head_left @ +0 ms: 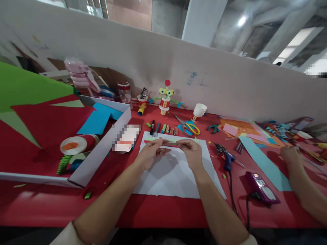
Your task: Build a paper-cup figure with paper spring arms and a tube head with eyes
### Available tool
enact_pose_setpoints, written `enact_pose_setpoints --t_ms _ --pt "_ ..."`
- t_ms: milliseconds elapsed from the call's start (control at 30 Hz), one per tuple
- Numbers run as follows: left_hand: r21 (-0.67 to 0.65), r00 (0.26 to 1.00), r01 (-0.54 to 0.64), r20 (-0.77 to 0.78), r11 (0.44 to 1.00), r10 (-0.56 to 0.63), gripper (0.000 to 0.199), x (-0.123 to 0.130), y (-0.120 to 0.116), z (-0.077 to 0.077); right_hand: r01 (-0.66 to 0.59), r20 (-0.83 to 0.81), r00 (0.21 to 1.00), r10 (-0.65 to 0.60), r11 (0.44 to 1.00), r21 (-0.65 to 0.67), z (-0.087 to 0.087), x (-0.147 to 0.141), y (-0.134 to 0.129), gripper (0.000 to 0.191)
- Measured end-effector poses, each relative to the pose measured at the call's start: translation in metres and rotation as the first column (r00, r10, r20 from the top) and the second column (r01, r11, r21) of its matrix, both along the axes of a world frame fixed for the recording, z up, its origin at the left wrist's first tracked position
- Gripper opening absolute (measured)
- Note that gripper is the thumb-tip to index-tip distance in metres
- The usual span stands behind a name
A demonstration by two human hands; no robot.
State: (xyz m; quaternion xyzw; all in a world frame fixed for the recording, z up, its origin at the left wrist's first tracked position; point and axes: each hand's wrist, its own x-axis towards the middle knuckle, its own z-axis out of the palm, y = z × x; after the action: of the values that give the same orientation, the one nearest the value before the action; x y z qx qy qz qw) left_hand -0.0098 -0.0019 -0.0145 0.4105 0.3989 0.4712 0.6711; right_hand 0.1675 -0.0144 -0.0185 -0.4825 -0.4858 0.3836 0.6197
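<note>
My left hand (152, 151) and my right hand (191, 153) are both closed in a pinch on a narrow paper strip (172, 143), which runs level between them. Red and light green show along the strip; whether it is one piece or two I cannot tell. Both hands are above a stack of white paper sheets (173, 177). Just beyond lie two marker pens (152, 127), several small folded paper springs (168, 129) and scissors (190, 128) with yellow handles.
A paper-cup robot figure (165, 103) stands by the wall, with stacked white cups (199, 110) to its right. A white-walled box (102, 146) is at left. To the right are a blue glue gun (228, 161), a purple device (262, 188) and another person's hand (291, 156).
</note>
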Motion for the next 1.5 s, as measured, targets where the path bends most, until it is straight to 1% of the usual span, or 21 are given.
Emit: enact_pose_setpoints --t_ms 33,100,167,200,267,300,333,367,433,533,667,767,933,1033,1133,1333,1433,1500 --pt "-0.013 1.0 0.009 0.013 1.0 -0.009 0.034 -0.001 0.0 -0.002 -0.017 0.033 0.999 0.016 0.999 0.027 -0.001 0.001 -0.002 0.005" --pt "-0.026 1.0 -0.001 0.031 1.0 0.002 0.037 -0.002 0.003 -0.004 -0.056 0.095 0.994 0.05 0.996 0.068 -0.002 0.0 -0.007 0.007" --pt "-0.014 0.998 -0.056 0.036 0.998 0.057 0.042 -0.003 0.006 -0.005 -0.052 0.133 0.99 0.039 0.993 0.101 -0.002 -0.002 -0.012 0.01" --pt "0.004 0.995 -0.093 0.031 0.996 0.093 0.041 -0.003 0.007 -0.005 -0.031 0.123 0.992 0.017 0.994 0.107 -0.002 -0.004 -0.015 0.011" --pt "0.05 0.988 -0.153 0.02 0.987 0.152 0.037 -0.002 0.008 -0.005 0.001 0.056 0.998 -0.004 0.998 0.06 -0.003 -0.009 -0.017 0.011" --pt "0.068 0.986 -0.166 0.019 0.984 0.165 0.036 -0.001 0.007 -0.005 -0.001 0.011 1.0 0.001 1.0 0.01 -0.004 -0.011 -0.017 0.014" --pt "0.077 0.986 -0.166 0.022 0.983 0.165 0.035 -0.001 0.007 -0.004 -0.019 -0.029 0.999 0.017 0.999 -0.047 -0.005 -0.013 -0.017 0.022" --pt "0.077 0.987 -0.157 0.027 0.985 0.155 0.034 0.0 0.006 -0.004 -0.051 -0.055 0.997 0.045 0.994 -0.098 -0.005 -0.015 -0.017 0.029" --pt "0.071 0.99 -0.139 0.033 0.988 0.137 0.034 0.0 0.003 -0.003 -0.101 -0.072 0.993 0.092 0.984 -0.146 -0.006 -0.018 -0.017 0.033" --pt "0.061 0.993 -0.108 0.048 0.992 0.105 0.034 -0.001 0.001 -0.001 -0.129 -0.089 0.989 0.118 0.982 -0.14 -0.003 -0.02 -0.018 0.028" --pt "0.021 0.994 -0.03 0.107 0.999 0.028 0.04 -0.004 0.0 0.001 -0.126 -0.142 0.984 0.104 0.98 -0.154 0.002 -0.019 -0.019 0.027" --pt "-0.022 0.99 -0.016 0.139 1.0 0.019 0.042 -0.006 0.0 0.003 -0.129 -0.165 0.981 0.101 0.977 -0.17 0.003 -0.019 -0.02 0.028" --pt "-0.097 0.983 0.006 0.185 0.995 0.012 0.053 -0.009 0.001 0.005 -0.144 -0.204 0.973 0.106 0.972 -0.183 0.002 -0.019 -0.02 0.026" --pt "-0.114 0.992 0.021 0.125 0.993 -0.006 0.042 -0.009 0.0 0.006 -0.138 -0.202 0.974 0.1 0.973 -0.184 0.002 -0.018 -0.02 0.023" --pt "-0.08 0.997 0.027 0.07 0.996 -0.021 0.031 -0.007 -0.001 0.006 -0.124 -0.185 0.979 0.092 0.977 -0.174 0.001 -0.018 -0.021 0.019" --pt "-0.054 0.998 0.063 0.034 0.997 -0.062 0.03 -0.004 -0.005 0.004 -0.086 -0.161 0.985 0.06 0.983 -0.161 -0.001 -0.018 -0.021 0.013" --pt "-0.063 0.995 0.024 0.096 0.998 -0.018 0.021 -0.004 -0.005 0.004 -0.072 -0.139 0.989 0.055 0.989 -0.126 -0.001 -0.018 -0.02 0.011" --pt "-0.089 0.984 0.038 0.179 0.995 -0.021 0.019 -0.005 -0.005 0.006 -0.062 -0.118 0.992 0.053 0.996 -0.07 -0.001 -0.018 -0.021 0.011"
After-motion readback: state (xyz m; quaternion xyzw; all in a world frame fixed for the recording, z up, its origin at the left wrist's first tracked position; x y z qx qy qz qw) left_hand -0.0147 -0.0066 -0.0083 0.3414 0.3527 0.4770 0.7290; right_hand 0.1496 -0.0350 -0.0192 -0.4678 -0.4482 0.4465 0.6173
